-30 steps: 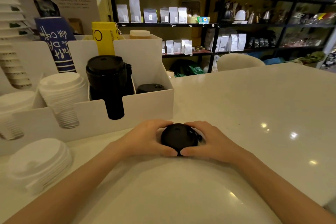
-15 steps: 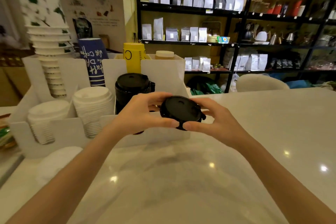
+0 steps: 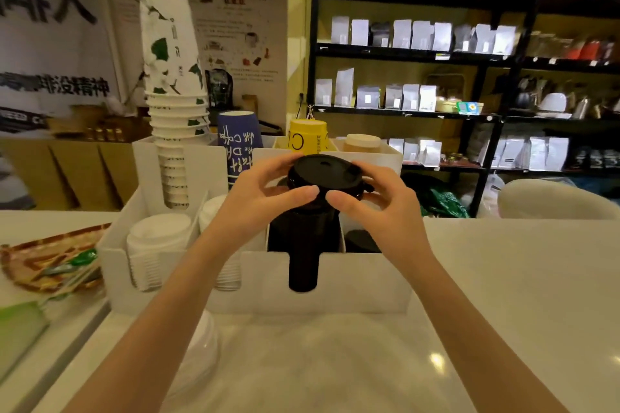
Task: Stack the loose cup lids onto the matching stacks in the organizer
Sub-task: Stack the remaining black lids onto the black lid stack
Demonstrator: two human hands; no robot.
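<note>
Both hands hold a small bunch of black lids (image 3: pixel 323 174) right over the tall black lid stack (image 3: pixel 303 245) in the white organizer (image 3: pixel 352 282). My left hand (image 3: pixel 265 198) grips the bunch's left side and my right hand (image 3: pixel 375 201) its right side. Whether the bunch touches the stack below I cannot tell. Two white lid stacks (image 3: pixel 156 245) fill the compartments to the left. A short black lid stack (image 3: pixel 362 241) sits in the rightmost compartment. A loose pile of white lids (image 3: pixel 201 345) lies on the counter under my left forearm.
Paper cup stacks stand behind the lids: white with green print (image 3: pixel 174 104), blue (image 3: pixel 238 141), yellow (image 3: pixel 308 137). A patterned tray (image 3: pixel 40 265) lies at the left. The white counter (image 3: pixel 503 295) stretches right, and black shelves with bags (image 3: pixel 419 43) stand behind.
Both hands lifted the black lids off the counter and carried them forward and up to the top of the tall black stack. The camera view tilted up and closer.
</note>
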